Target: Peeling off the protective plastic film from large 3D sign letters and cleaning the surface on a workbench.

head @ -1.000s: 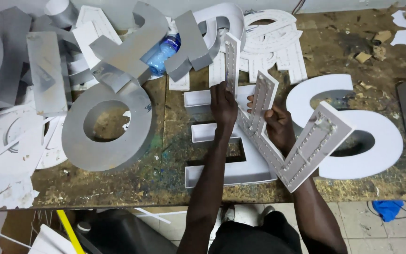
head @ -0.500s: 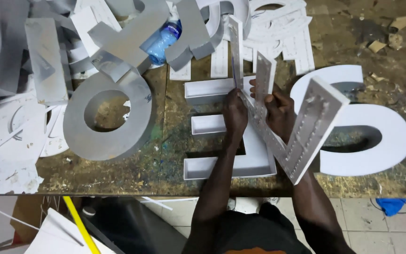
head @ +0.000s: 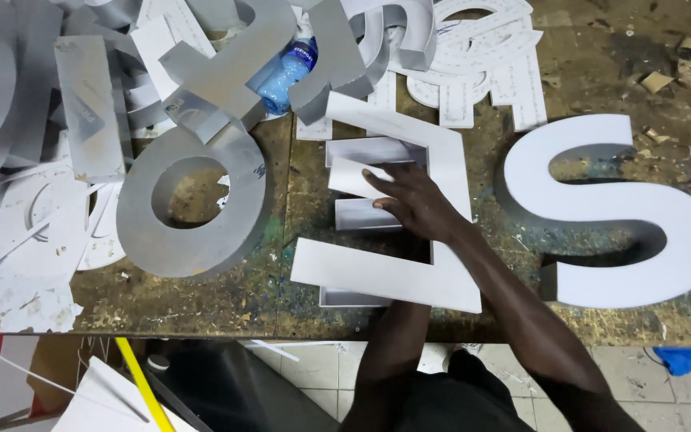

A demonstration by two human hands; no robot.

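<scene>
Right hand (head: 413, 204) lies flat, fingers spread, on white panel (head: 441, 272).

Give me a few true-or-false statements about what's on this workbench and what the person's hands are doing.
1. The right hand lies flat on a white panel. True.
2. The panel lies over a white E-shaped letter shell. True.
3. The S letter is grey. False: it is white, to the right of the panel.
4. A blue bottle lies among the grey letters at the top. True.
5. The grey ring letter lies right of the S. False: it lies on the left side of the bench.
6. The left hand grips the bottle. False: that hand is hidden under the panel.
</scene>
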